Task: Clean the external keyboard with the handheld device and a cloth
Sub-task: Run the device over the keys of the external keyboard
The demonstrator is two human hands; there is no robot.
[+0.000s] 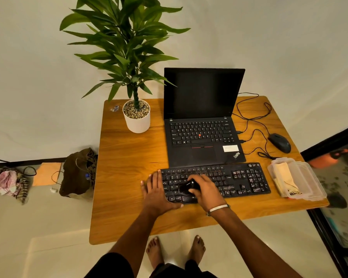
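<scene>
Wooden table (129, 177), rounded corners, its far edge close against a pale wall. External keyboard (215, 182) lies near the front edge, just in front of the laptop (203, 125), long side roughly parallel to the table's front edge, right end angled slightly away. Bare wood to the left of the keyboard and laptop, up to the potted plant (136, 115) at the back left. Narrower strip of bare wood between keyboard and front edge. Right of the keyboard sits a clear plastic container (309, 183) at the right edge, holding a beige cloth (283, 177).

Counts: 1 laptop, lid up, screen dark; 1 external keyboard; 1 wired mouse (279, 142) at back right with its black cable (253, 117) looping across the wood; 1 plant in a white pot; 1 container; 1 cloth; 2 hands; 2 bare feet on the tile floor below the front edge.

Keyboard: black, full size with number pad, white legends, glossy in places; cannot tell dirt.

Left hand (157, 193) lies flat, fingers straight and together, pressing on the keyboard's left end and the wood beside it. Right hand (207, 189), bangle at the wrist, curls its fingers round a small black handheld device (187, 187), held down onto the keys at the keyboard's left half. Device is blurred, shape unclear.

Floor left of the table: dark bag (78, 173), bundle of patterned fabric (8, 181).
</scene>
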